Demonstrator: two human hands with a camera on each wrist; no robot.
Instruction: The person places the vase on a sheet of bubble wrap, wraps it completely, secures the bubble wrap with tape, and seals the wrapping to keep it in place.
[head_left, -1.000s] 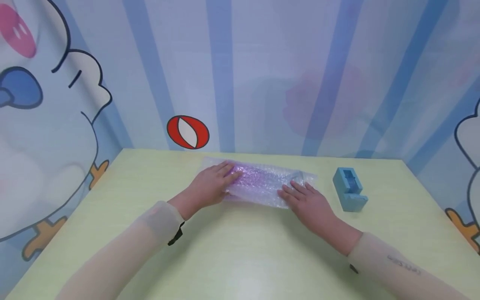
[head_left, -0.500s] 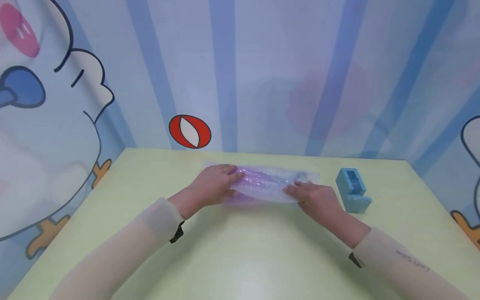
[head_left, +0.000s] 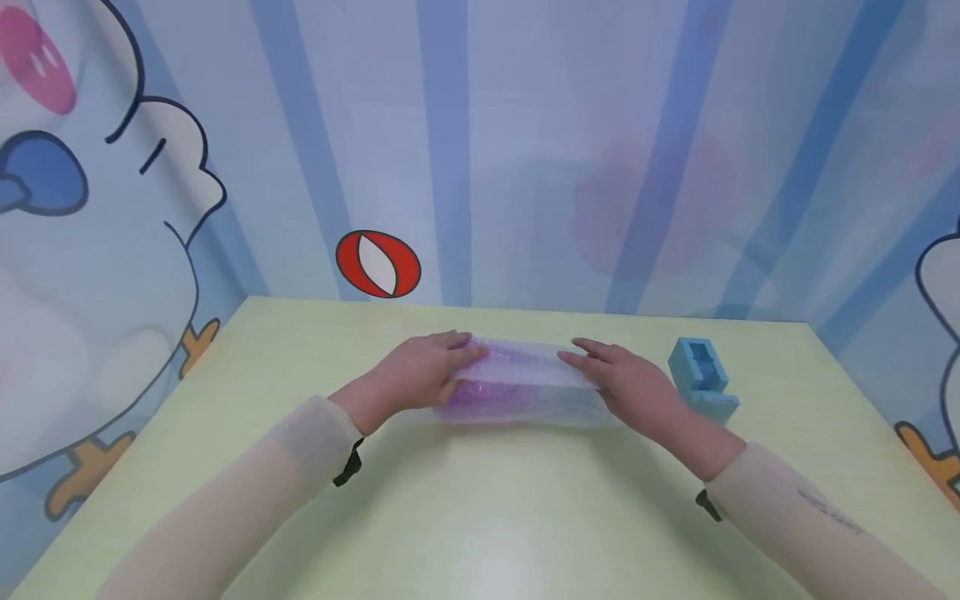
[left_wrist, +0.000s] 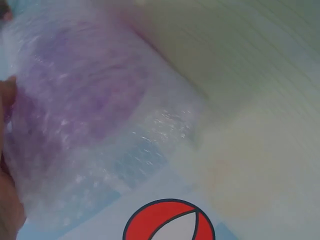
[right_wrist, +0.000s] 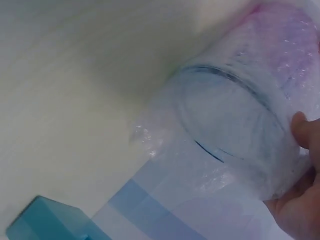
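A roll of clear bubble wrap (head_left: 525,404) lies across both hands near the far side of the table. Purple shows through its left part. In the right wrist view a clear, round-rimmed vessel (right_wrist: 230,115) is visible inside the wrap's end. My left hand (head_left: 416,371) holds the left part, fingers over the top. My right hand (head_left: 637,387) holds the right part, thumb and fingers on opposite sides of the roll. A loose edge of bubble wrap (left_wrist: 170,122) sticks out past the purple in the left wrist view.
A light blue tape dispenser (head_left: 697,375) stands on the pale yellow table (head_left: 480,517), just right of my right hand. Behind the table rises a striped blue wall (head_left: 525,150) with cartoon prints.
The right hand has gone from lying flat on the wrap to gripping its right part. The bundle has been turned toward me, and its lower edge now sits nearer. The left hand stays at its side.
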